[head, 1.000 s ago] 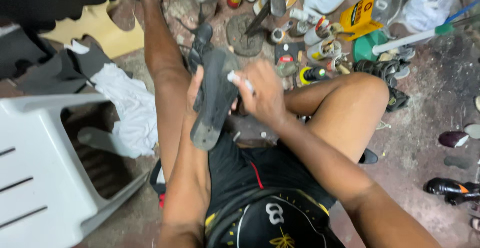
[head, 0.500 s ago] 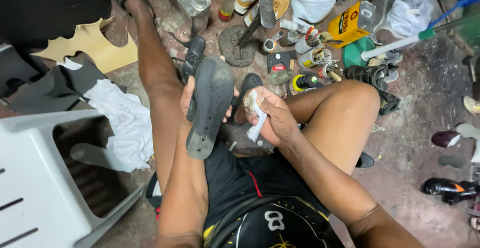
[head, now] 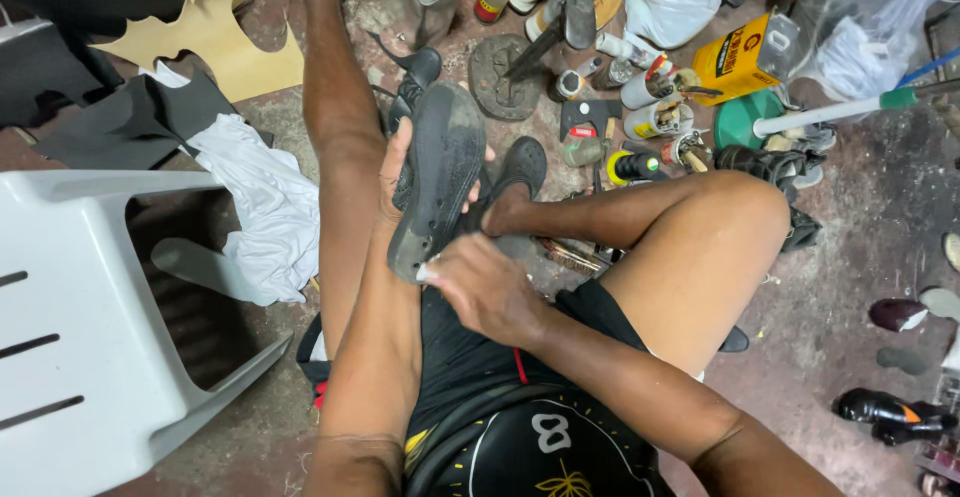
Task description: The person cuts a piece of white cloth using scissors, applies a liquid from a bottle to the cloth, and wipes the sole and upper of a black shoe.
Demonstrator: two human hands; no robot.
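Note:
I sit on the floor with my legs out, looking down at a dark shoe [head: 440, 182] held sole-up over my lap. My left hand [head: 392, 172] grips the shoe from its left side, fingers wrapped behind it. My right hand [head: 480, 282] is closed around a small white object [head: 428, 271] whose tip presses against the heel end of the sole. What the white object is I cannot make out. My bent right knee [head: 725, 227] rises to the right of the shoe.
A white plastic chair [head: 90, 307] stands at the left beside a white cloth [head: 265, 212]. Cut tan leather [head: 215, 42] and dark sheets lie behind. Bottles, tins, a yellow can [head: 735, 57], a metal last stand [head: 505, 77] and loose shoes [head: 890, 412] crowd the floor ahead and right.
My right hand slid from the upper middle of the sole down to its heel end. The shoe stays in my left hand, now held a little lower and closer.

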